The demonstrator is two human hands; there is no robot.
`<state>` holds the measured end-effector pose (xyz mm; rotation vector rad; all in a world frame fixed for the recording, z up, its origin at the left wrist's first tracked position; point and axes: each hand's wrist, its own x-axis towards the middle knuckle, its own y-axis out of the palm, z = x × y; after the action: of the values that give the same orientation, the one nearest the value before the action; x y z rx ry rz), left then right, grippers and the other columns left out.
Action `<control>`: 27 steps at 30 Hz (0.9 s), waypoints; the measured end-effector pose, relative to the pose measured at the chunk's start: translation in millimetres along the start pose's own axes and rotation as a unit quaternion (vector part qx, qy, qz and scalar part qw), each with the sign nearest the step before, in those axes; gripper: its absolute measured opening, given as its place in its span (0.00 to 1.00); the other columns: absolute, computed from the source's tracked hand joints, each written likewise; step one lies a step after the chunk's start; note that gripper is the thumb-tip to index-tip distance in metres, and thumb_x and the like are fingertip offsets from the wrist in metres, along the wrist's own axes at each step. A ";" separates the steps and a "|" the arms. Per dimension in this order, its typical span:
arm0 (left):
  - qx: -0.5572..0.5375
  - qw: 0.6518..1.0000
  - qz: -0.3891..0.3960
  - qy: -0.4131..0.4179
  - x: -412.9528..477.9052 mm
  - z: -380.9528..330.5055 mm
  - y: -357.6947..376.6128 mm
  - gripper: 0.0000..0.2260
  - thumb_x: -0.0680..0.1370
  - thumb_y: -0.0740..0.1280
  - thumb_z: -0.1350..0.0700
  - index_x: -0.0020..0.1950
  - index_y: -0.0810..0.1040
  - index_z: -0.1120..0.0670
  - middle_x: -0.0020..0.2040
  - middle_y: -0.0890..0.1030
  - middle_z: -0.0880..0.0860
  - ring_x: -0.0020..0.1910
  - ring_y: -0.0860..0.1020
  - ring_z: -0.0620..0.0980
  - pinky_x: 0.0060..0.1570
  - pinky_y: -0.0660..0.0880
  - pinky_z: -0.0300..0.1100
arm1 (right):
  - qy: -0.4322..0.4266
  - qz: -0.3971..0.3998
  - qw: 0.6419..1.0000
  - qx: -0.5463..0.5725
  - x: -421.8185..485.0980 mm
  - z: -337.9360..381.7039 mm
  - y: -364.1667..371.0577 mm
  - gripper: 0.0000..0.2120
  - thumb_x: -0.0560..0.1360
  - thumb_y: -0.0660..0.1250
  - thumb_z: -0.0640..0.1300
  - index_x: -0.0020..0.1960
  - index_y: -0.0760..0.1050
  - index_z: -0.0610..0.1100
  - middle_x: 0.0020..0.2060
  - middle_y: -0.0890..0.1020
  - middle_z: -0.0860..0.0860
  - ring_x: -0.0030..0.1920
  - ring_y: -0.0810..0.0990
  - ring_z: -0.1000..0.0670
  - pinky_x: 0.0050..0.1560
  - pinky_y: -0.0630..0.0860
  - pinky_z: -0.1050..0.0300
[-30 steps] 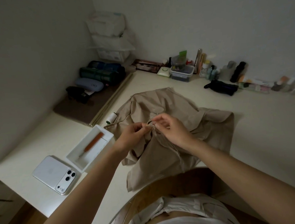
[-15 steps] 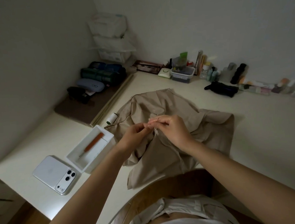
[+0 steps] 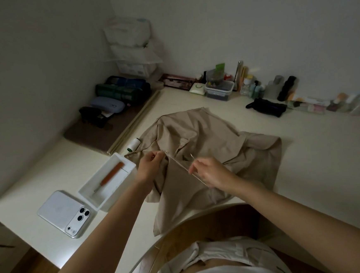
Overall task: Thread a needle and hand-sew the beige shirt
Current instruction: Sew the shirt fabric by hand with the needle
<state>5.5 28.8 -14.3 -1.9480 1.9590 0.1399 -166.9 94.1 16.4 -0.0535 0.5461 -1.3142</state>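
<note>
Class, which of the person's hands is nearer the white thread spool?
Left. The left hand is just right of the spool; the right hand is farther right, over the shirt.

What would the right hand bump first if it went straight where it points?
Probably the left hand, up-left across the taut thread, though it might brush the shirt beneath first; depth is unclear.
</note>
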 end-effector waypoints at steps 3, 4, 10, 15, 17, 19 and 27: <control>-0.003 1.000 0.002 0.000 0.6 -0.1 0.2 0.08 0.80 0.63 0.54 0.44 0.76 0.54 0.40 0.78 0.52 0.41 0.76 0.47 0.44 0.73 0.37 | 0.095 0.067 0.974 -0.193 -1.3 -24.2 -6.6 0.16 0.83 0.51 0.41 0.53 0.78 0.43 0.48 0.80 0.49 0.42 0.78 0.62 0.43 0.71 0.66; -0.003 1.000 0.001 0.000 0.8 0.0 0.4 0.08 0.80 0.63 0.54 0.43 0.76 0.54 0.40 0.79 0.52 0.41 0.76 0.47 0.44 0.73 0.37 | 0.115 0.084 0.962 -0.234 -1.5 -30.5 -10.3 0.17 0.82 0.51 0.39 0.55 0.78 0.41 0.55 0.79 0.48 0.53 0.78 0.55 0.53 0.71 0.61; -0.005 1.000 0.010 0.005 -6.8 -4.8 6.3 0.09 0.81 0.62 0.55 0.41 0.74 0.55 0.34 0.76 0.50 0.34 0.73 0.44 0.32 0.71 0.29 | 0.016 -0.139 0.983 -0.119 8.1 -29.0 -23.9 0.12 0.79 0.63 0.46 0.37 0.71 0.46 0.32 0.74 0.53 0.34 0.72 0.57 0.36 0.67 0.63; 0.008 0.999 0.028 0.035 -15.2 -7.7 15.8 0.10 0.80 0.62 0.58 0.39 0.75 0.56 0.32 0.75 0.50 0.25 0.72 0.36 0.28 0.69 0.26 | -0.049 -0.106 0.991 -0.065 17.5 -3.7 -2.8 0.11 0.73 0.71 0.47 0.51 0.80 0.41 0.46 0.83 0.49 0.47 0.79 0.54 0.49 0.74 0.64; 0.019 0.998 0.042 0.043 -16.7 -7.8 17.2 0.11 0.80 0.63 0.57 0.38 0.74 0.55 0.31 0.74 0.50 0.24 0.71 0.36 0.28 0.68 0.26 | -0.059 -0.107 0.990 -0.070 22.8 -1.2 6.4 0.14 0.72 0.72 0.47 0.54 0.80 0.39 0.49 0.83 0.48 0.51 0.79 0.54 0.53 0.74 0.64; 0.028 0.997 0.059 0.046 -17.3 -7.8 17.5 0.10 0.80 0.63 0.57 0.39 0.75 0.56 0.32 0.75 0.50 0.25 0.72 0.36 0.29 0.68 0.26 | -0.079 -0.126 0.984 -0.100 27.9 -0.3 11.7 0.11 0.73 0.71 0.45 0.50 0.81 0.38 0.43 0.83 0.48 0.44 0.79 0.54 0.48 0.73 0.63; 0.055 0.996 0.053 0.056 -16.6 -7.6 12.5 0.09 0.80 0.64 0.57 0.39 0.75 0.55 0.34 0.76 0.50 0.30 0.73 0.37 0.32 0.68 0.26 | -0.136 -0.138 0.967 -0.163 28.3 -7.7 11.0 0.11 0.76 0.67 0.42 0.41 0.79 0.35 0.30 0.79 0.48 0.33 0.77 0.55 0.39 0.72 0.62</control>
<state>-8.7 42.5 -4.2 -1.8187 2.0957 -0.0491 -156.0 73.0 -3.9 -0.5916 0.5266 -1.4453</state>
